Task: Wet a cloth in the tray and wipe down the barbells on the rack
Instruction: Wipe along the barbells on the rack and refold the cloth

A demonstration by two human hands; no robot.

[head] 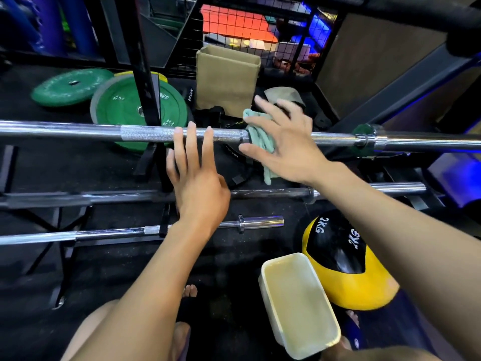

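Top barbell [145,133] lies horizontal across the rack, chrome, knurled in the middle section. Light green cloth [260,136] is draped over this bar, just right of the knurling, its tail hanging down below the bar. Right hand [283,142] lies flat over the cloth, fingers straight and spread wide, thumb pointing left along the bar's lower side; palm presses the cloth onto the bar, no curl round it. Left hand [195,173] sits just left of the cloth, fingers straight and slightly apart, fingertips touching the top bar at the knurled end, holding nothing. Second barbell [260,194], darker, runs lower down, partly behind the left hand. Third short bar [255,222] lies lower still, chrome sleeve end showing. Tray [299,303], white plastic, rectangular, sits bottom right near the person's feet, cloudy liquid inside, touching a yellow-and-black medicine ball [343,261] marked 2KG. Green weight plates [125,105] lean and lie on the floor behind the rack upright [148,82]. Cardboard box [226,79] stands behind the cloth, against a wire mesh panel [260,24].
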